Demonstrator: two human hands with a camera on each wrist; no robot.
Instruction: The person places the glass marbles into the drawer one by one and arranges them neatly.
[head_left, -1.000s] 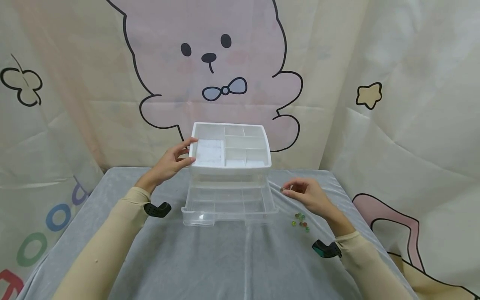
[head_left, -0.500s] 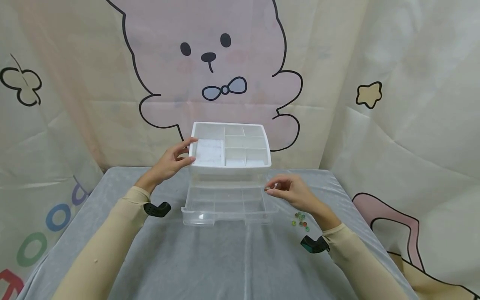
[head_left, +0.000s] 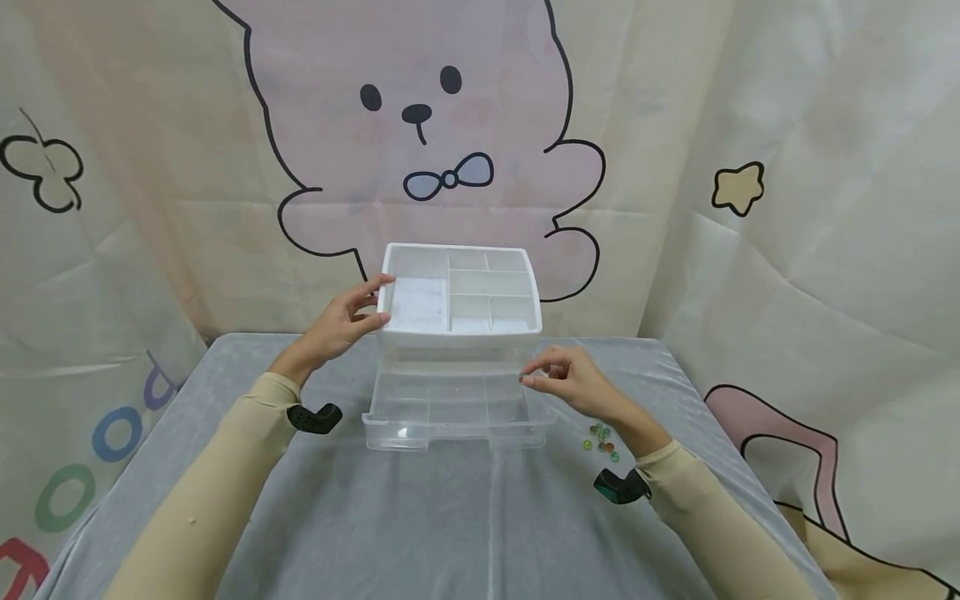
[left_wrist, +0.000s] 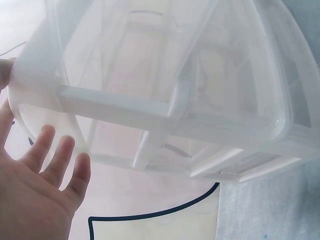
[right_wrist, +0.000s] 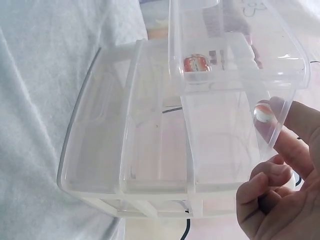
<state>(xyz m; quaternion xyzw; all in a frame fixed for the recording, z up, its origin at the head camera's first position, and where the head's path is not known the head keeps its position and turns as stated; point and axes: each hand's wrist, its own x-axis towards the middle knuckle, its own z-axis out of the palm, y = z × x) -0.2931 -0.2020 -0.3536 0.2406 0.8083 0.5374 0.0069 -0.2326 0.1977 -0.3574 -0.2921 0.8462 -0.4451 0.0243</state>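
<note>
Right hand [head_left: 573,385] is pinching a marble [right_wrist: 263,112] over the drawer [head_left: 457,408]; left hand [head_left: 341,325], fingers relaxed, is steadying the organizer [head_left: 459,333] at 9 o'clock. Best releasing low inside a compartment.

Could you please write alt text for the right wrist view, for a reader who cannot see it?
The right hand pinches a small glass marble over the right end of a clear, divided plastic drawer pulled out over grey cloth. An orange-and-white marble shows through the clear plastic further back.
</note>
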